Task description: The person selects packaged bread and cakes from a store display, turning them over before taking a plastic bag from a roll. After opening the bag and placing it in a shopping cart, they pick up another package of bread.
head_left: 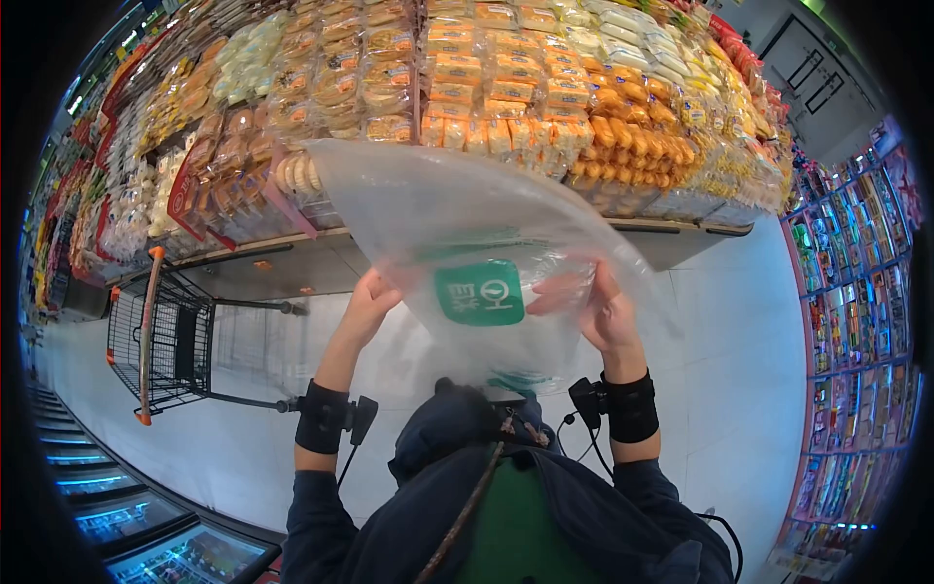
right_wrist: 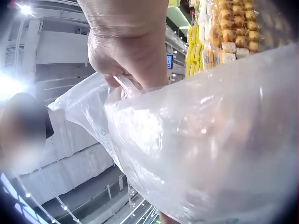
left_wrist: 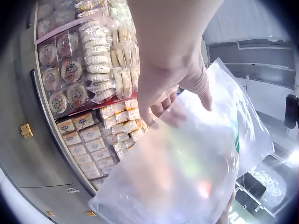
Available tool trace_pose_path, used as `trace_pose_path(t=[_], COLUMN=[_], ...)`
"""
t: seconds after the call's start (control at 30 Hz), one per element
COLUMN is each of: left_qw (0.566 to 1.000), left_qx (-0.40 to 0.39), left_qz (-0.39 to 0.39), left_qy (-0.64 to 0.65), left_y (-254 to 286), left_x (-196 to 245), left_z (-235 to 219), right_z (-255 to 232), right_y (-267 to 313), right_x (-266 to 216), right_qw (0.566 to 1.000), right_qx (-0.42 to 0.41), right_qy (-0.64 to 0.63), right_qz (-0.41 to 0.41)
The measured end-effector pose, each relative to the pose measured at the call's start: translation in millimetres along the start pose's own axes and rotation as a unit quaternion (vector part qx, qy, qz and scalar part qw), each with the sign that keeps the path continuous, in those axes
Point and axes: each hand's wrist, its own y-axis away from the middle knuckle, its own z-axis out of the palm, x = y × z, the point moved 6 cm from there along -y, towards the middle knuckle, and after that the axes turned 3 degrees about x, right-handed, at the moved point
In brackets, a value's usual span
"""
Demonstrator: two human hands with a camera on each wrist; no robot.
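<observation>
A large translucent plastic bag (head_left: 418, 204) with a green printed label (head_left: 479, 292) spreads in front of the person's body. My left hand (head_left: 372, 300) holds the bag's left edge, fingers curled at the film and thumb over it. In the left wrist view, the fingertips of the left hand (left_wrist: 170, 86) show blurred through the plastic. Opposite it, my right hand (head_left: 611, 313) grips the bag's right side, some fingers seen through the film. Gathered plastic of the bag (right_wrist: 128, 86) comes out between the right hand's (right_wrist: 128, 56) fingers in the right wrist view.
A display of packaged breads and cakes (head_left: 486, 73) runs along the front, above a grey counter base (head_left: 282, 261). On the left stands a shopping cart (head_left: 161, 336). Shelves of small packets (head_left: 851, 292) line the right; glass-topped freezers (head_left: 146, 516) lie at lower left.
</observation>
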Motion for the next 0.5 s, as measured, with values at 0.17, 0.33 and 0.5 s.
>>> trace_pose_path(t=[0.17, 0.33, 0.5], left_qw=[0.996, 0.998, 0.995], left_qx=[-0.048, 0.053, 0.103], left_qz=[-0.022, -0.018, -0.003], left_qy=[-0.072, -0.024, -0.011], left_y=[9, 11, 15], left_x=[6, 26, 37], left_z=[0, 6, -3], right_z=[-37, -51, -50], right_y=[-1, 10, 19], right_x=[-1, 25, 32], right_qw=[0.974, 0.975, 0.944], right_qx=[0.204, 0.123, 0.061], right_qy=[-0.087, 0.001, 0.234], right_qz=[0.042, 0.185, 0.223])
